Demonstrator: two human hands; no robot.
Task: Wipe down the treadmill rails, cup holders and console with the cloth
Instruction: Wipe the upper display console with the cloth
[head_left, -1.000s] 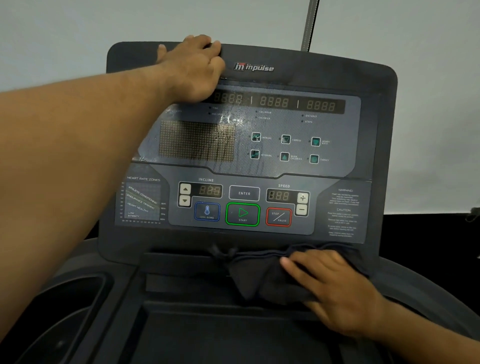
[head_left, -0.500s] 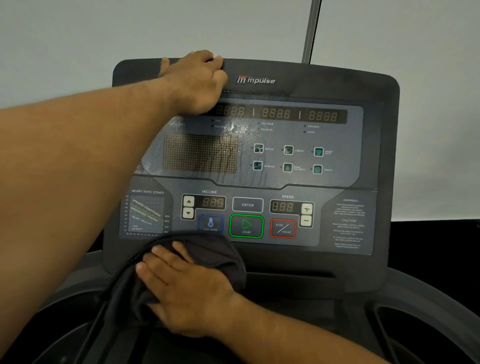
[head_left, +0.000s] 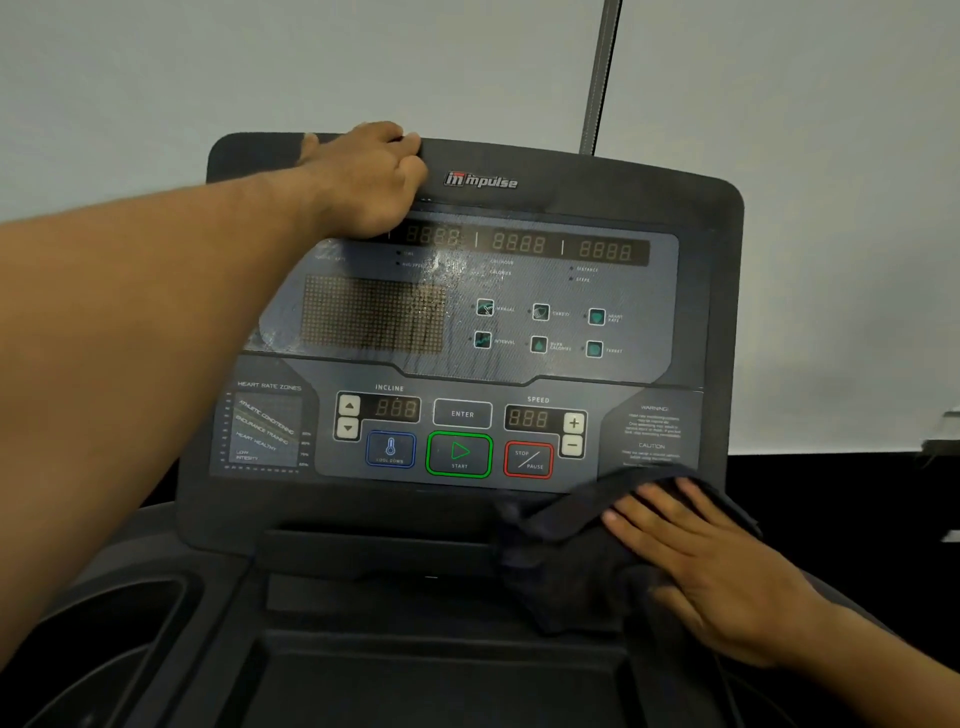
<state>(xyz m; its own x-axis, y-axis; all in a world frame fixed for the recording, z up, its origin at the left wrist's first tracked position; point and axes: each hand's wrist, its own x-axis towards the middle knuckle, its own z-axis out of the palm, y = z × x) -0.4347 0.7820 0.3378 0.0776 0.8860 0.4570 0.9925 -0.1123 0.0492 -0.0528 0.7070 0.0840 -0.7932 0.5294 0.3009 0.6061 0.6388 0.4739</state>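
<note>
The dark treadmill console (head_left: 613, 208) fills the middle of the head view, with its displays and a row of coloured buttons. My left hand (head_left: 363, 182) grips the console's top edge at the upper left, fingers curled over the rim. A dark cloth (head_left: 566, 535) lies against the console's lower right corner. My right hand (head_left: 706, 566) presses flat on it with straight fingers. A cup holder (head_left: 104, 623) opens at the lower left, partly hidden behind my left forearm.
A dark tray recess (head_left: 431, 675) sits below the console. A grey pole (head_left: 600, 78) rises behind the console against a pale wall. Wet streaks show on the upper display panel (head_left: 436, 270).
My right hand has swept the cloth from the console's lower left corner across to the lower right corner. My left hand has kept its grip on the top edge.
</note>
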